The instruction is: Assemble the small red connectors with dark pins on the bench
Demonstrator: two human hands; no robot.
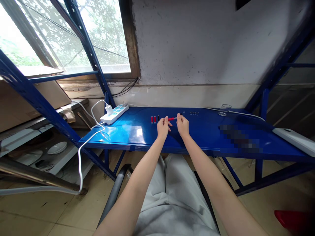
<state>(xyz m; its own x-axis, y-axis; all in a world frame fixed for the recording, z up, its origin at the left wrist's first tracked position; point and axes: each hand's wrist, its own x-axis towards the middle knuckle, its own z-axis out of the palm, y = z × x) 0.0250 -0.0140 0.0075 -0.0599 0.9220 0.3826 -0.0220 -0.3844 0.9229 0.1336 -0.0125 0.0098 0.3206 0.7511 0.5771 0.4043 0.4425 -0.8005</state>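
Note:
Above the blue table (133, 134), a red pen (173, 118) is stretched level between my two hands. My left hand (162, 127) pinches its red left end, while my right hand (182, 125) grips the paler right end. To the left of my left hand stand short red pieces like pen caps (153, 119) and a dark one (158, 118), side by side. Beyond my right hand lies a row of several tiny pieces (194, 113), too small to name. My fingers partly cover the pen's ends.
A white power strip (115, 114) with a plugged-in charger and cable lies at the table's left. Toward the right are a clear glass (224, 110), a blurred-out dark object (240, 137) and a white device (294, 139). Blue metal uprights (91, 55) flank the table, with a wall behind.

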